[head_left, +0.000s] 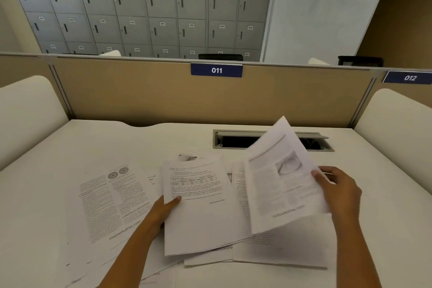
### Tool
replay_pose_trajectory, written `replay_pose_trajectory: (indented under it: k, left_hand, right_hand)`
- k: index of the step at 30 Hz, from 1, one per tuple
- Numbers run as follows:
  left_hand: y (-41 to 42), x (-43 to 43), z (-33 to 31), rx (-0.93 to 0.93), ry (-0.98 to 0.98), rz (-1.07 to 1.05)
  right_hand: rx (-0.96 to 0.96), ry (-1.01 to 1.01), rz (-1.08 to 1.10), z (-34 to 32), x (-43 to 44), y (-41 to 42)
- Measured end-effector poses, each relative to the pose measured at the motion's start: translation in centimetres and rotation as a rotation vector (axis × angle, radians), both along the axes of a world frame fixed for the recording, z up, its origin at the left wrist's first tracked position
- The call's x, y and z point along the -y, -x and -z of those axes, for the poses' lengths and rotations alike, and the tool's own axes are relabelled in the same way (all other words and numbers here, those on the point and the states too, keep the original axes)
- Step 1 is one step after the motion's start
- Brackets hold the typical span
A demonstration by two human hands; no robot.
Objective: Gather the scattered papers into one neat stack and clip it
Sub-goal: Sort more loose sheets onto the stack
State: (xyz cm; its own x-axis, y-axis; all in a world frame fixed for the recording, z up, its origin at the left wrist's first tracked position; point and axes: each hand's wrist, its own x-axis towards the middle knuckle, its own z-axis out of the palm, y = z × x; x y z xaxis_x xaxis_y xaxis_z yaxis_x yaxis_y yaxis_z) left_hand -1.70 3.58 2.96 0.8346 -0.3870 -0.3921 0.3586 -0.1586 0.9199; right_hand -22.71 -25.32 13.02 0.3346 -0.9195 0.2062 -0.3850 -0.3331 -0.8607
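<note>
Lower centre, left hand [161, 213]: we pinch a thin stack [201, 217], thumb on top.
Right side, right hand [341, 192]: we grip one raised sheet [278, 182].
Lower left, loose pages [109, 201]: ungathered on desk [70, 142]; clip unseen.

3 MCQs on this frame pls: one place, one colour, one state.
1. On the desk, the cable slot lies: A) at the near edge B) at the far side, behind the lifted sheet C) far left.
2. The 011 sign is: A) red B) blue C) green.
3. The sheet in the right hand is: A) flat on the desk B) crumpled C) raised, tilted.
Key: 1B, the sheet hides part of it; 2B, white digits on blue; 3C, pinched clear of the papers.
</note>
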Motion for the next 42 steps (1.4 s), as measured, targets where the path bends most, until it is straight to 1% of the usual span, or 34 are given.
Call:
replay_pose_trajectory:
  k: [3,7,9,13,15,16,17,19,21,22,23,24,26,28,30,37,40,42]
  left_hand:
    - [0.1,0.3,-0.3,0.018,-0.009,-0.059]
    - [0.3,0.3,-0.8,0.003,0.059,-0.113]
    - [0.5,0.4,-1.1,0.0,0.048,-0.158]
    - [0.6,0.7,-1.1,0.077,0.019,-0.251]
    - [0.7,0.7,-1.1,0.045,0.027,-0.204]
    - [0.5,0.6,-0.7,0.014,-0.002,-0.151]
    - [0.4,0.5,-0.4,0.003,-0.042,-0.094]
    - [0.3,0.3,0.0,0.013,-0.089,-0.051]
    - [0.3,0.2,0.0,0.012,-0.109,-0.037]
    - [0.3,0.2,-0.1,0.016,-0.113,-0.038]
    - [0.3,0.2,-0.1,0.018,-0.11,-0.037]
    - [0.3,0.3,-0.1,0.019,-0.11,-0.039]
    - [0.4,0.3,0.0,0.022,-0.106,-0.039]
    - [0.4,0.3,0.0,0.019,-0.098,-0.038]
    - [0.4,0.3,0.1,0.016,-0.094,-0.031]
    - [0.2,0.3,0.1,0.015,-0.101,-0.012]
    - [0.3,0.3,0.1,0.02,-0.101,-0.003]
    - [0.3,0.3,0.0,0.023,-0.102,-0.001]
  right_hand:
    - [0.027,-0.064,-0.109,0.3,-1.8,-2.3]
    - [-0.047,-0.16,-0.274,3.8,-5.5,-6.0]
    - [-0.069,-0.202,-0.321,5.9,-7.3,-7.4]
    - [-0.167,-0.214,-0.374,9.0,-9.9,-9.0]
    - [-0.217,-0.216,-0.409,10.0,-10.6,-9.4]
    - [-0.242,-0.21,-0.42,10.4,-10.7,-9.4]
    - [-0.258,-0.198,-0.419,10.6,-10.5,-9.4]
    - [-0.248,-0.16,-0.379,10.6,-9.3,-8.9]
    - [-0.245,-0.112,-0.282,10.0,-7.1,-7.8]
    - [-0.283,-0.091,-0.212,9.6,-5.8,-7.0]
    - [-0.367,-0.085,-0.133,9.2,-4.3,-6.1]
    - [-0.491,-0.098,-0.064,8.9,-2.9,-5.1]
    - [-0.726,-0.167,0.0,8.6,-0.7,-2.9]
    - [-0.832,-0.228,-0.001,9.0,0.3,-1.4]
    - [-0.872,-0.229,-0.007,9.8,0.7,-0.7]
    - [-0.758,-0.324,-0.062,9.9,1.2,-0.8]
    - [-0.61,-0.394,-0.085,9.7,0.8,-0.8]
    - [-0.541,-0.372,-0.042,9.0,0.5,-0.4]
